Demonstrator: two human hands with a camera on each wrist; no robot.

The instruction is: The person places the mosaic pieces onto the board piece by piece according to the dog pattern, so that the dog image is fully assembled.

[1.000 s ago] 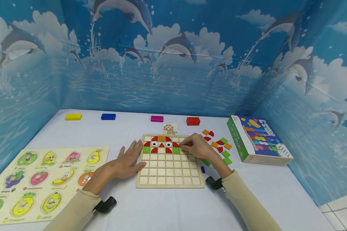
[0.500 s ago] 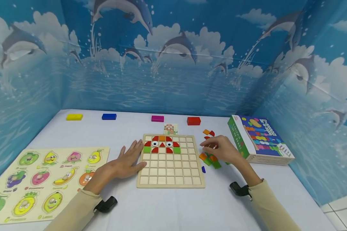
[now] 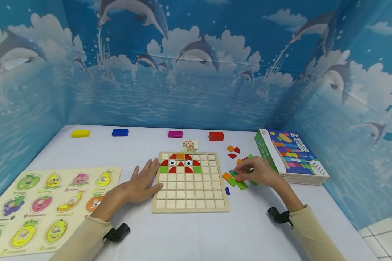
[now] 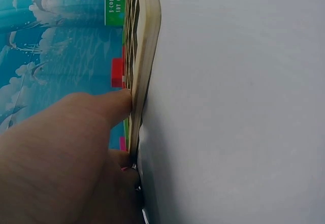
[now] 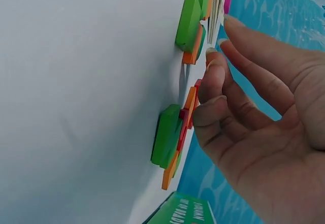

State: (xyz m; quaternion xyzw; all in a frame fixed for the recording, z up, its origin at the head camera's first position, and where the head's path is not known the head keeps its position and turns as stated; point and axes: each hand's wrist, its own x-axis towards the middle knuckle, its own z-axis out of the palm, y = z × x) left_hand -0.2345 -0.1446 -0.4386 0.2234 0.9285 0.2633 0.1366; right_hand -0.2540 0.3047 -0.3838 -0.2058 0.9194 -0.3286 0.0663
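My left hand rests at the left side of a wooden grid board, its fingers extended on the table and along the frame. The left wrist view shows the thumb against the board's edge. Red, green and orange tiles with two round eye tiles fill part of the upper left grid. Right of the board, my right hand hovers over loose coloured tiles, close to a dark green tile. In the right wrist view its thumb and bent fingers stand slightly apart, with nothing visible between them.
A small pattern card lies behind the board. Yellow, blue, magenta and red blocks line the back. A fruit puzzle board lies left; a game box stands right. A small blue tile lies by the board.
My right hand has left the board's upper right grid and moved right, then slightly down, to the loose tiles. The left hand has stayed in place.
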